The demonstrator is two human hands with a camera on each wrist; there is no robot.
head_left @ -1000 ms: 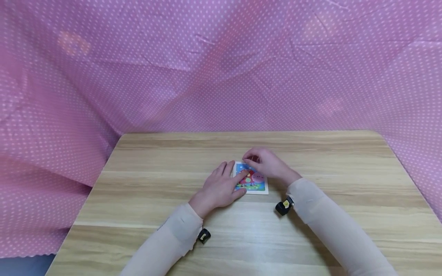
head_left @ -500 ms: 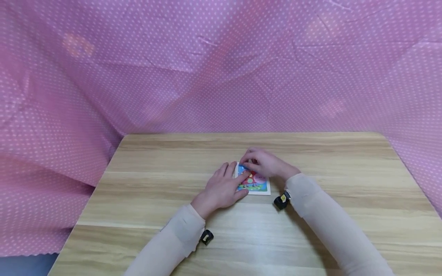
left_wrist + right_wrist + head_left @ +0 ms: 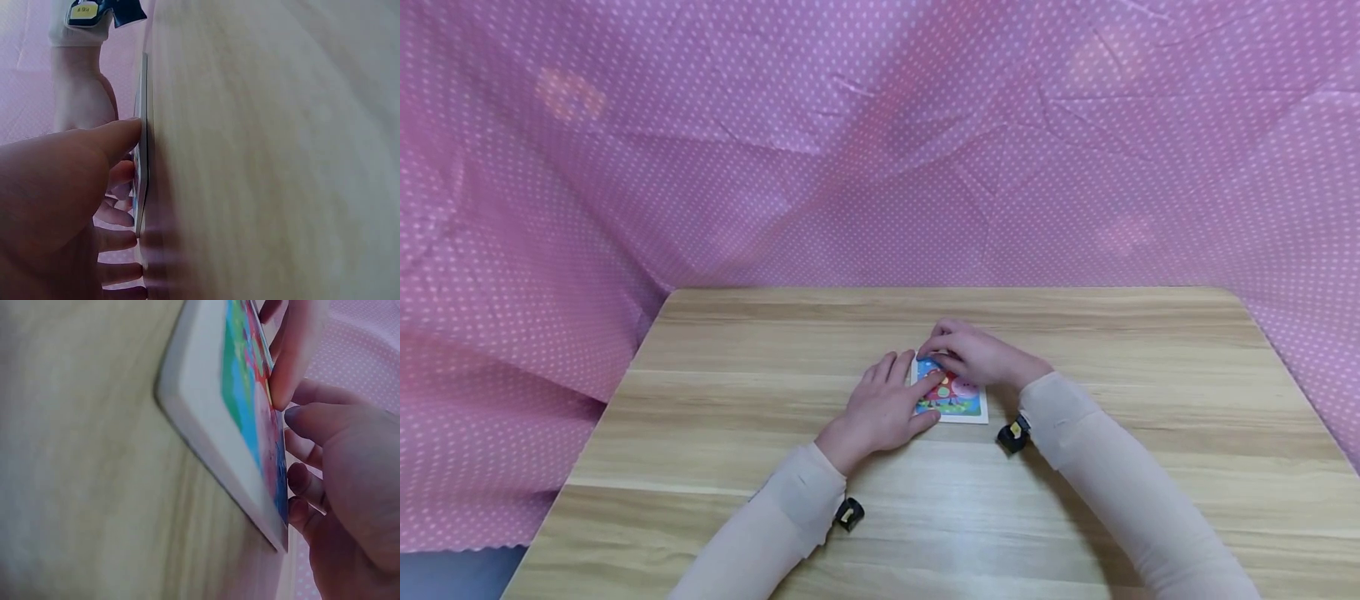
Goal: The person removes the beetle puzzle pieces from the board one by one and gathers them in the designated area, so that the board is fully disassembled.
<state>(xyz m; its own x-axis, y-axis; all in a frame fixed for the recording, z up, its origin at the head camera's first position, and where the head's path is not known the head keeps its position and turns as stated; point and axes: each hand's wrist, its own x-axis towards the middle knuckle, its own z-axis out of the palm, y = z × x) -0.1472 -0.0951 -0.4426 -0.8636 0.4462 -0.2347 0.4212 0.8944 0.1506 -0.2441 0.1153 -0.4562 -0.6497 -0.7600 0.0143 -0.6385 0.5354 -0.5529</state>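
Note:
A small flat picture board (image 3: pixel 951 408) with a white border lies on the wooden table; its picture has a red spotted body and a round pink face on blue and green. My left hand (image 3: pixel 883 408) rests spread at its left side, forefinger over the picture and thumb at the near edge. Bent over the board's far left corner is my right hand (image 3: pixel 981 357), thumb and fingertips at the picture surface. In the right wrist view the thick white border (image 3: pixel 200 369) shows beside those curled fingers (image 3: pixel 301 478); I cannot tell whether they pinch anything.
The light wooden table (image 3: pixel 737 333) extends around the board on all sides. Pink polka-dot cloth (image 3: pixel 880 167) hangs behind it and at both sides. A small black wrist camera (image 3: pixel 1013 435) sits below the right cuff, another black camera (image 3: pixel 849 514) by the left one.
The right hand's fingertips have shifted slightly left and down at the board's far left corner, forefinger now lower. The left hand stays on the board. The whole view has shifted slightly.

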